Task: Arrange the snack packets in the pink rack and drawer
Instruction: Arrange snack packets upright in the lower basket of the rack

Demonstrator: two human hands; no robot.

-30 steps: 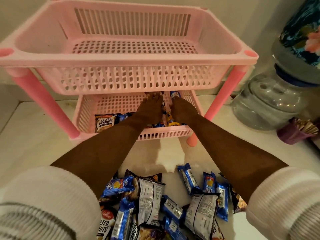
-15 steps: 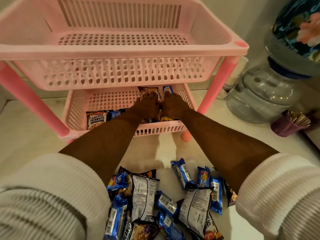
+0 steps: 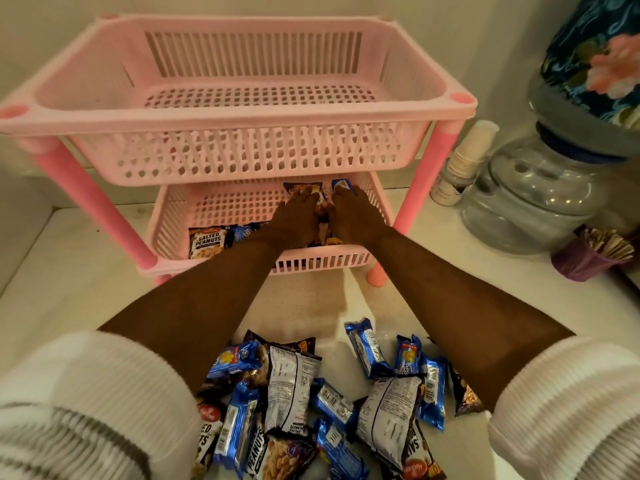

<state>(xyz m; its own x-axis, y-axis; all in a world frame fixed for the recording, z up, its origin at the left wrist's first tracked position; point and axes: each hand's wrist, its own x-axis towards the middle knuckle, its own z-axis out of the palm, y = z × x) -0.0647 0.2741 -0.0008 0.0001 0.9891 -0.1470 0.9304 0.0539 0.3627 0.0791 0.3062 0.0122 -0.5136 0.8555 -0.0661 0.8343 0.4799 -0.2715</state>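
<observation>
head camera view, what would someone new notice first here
The two-tier pink slotted plastic rack fills the upper middle, its top basket bare. Both bare hands, left hand and right hand, reach into the lower basket, pressing on snack packets there beside a salted peanuts packet. A loose heap of blue and silver snack packets lies on the white counter nearest the camera.

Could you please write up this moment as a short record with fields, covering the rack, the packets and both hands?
top tier: pink basket, no packets visible
bottom tier: basket holding a salted peanuts packet and others under the hands
left hand: pressing on packets in the bottom tier
right hand: beside it, on packets
loose pile: many packets on the counter
beside rack: water dispenser
</observation>
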